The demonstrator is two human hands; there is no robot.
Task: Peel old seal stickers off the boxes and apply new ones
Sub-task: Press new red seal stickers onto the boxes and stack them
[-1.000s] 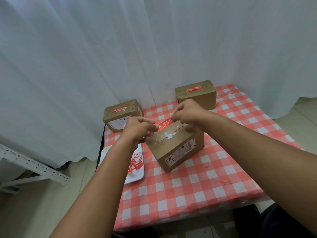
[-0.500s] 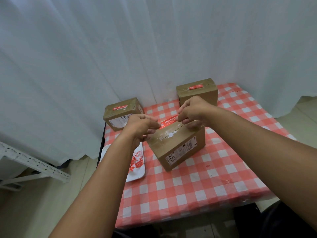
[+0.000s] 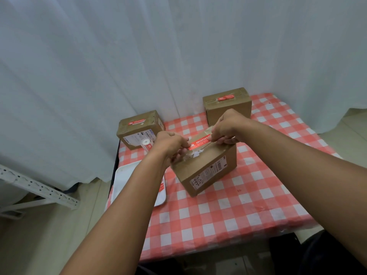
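Note:
A brown cardboard box (image 3: 206,171) with a white label on its side sits mid-table, turned at an angle. Just above its top a red seal sticker (image 3: 199,144) is stretched between my hands. My left hand (image 3: 170,145) pinches its left end and my right hand (image 3: 226,126) pinches its right end. White torn paper scraps mark the box top beneath the sticker. Two more boxes stand at the back: one on the left (image 3: 139,129) and one on the right (image 3: 227,106), each with a red seal sticker on top.
A white tray (image 3: 127,175) with red stickers lies at the table's left edge, partly under my left forearm. A small white roll (image 3: 146,144) leans by the back left box. The table wears a red-checked cloth (image 3: 238,205). White curtains hang behind; a metal rack (image 3: 39,189) stands left.
Both hands keep their pinch on the red sticker above the box. The sticker has come lower, closer to the box top, and the right hand has shifted slightly right.

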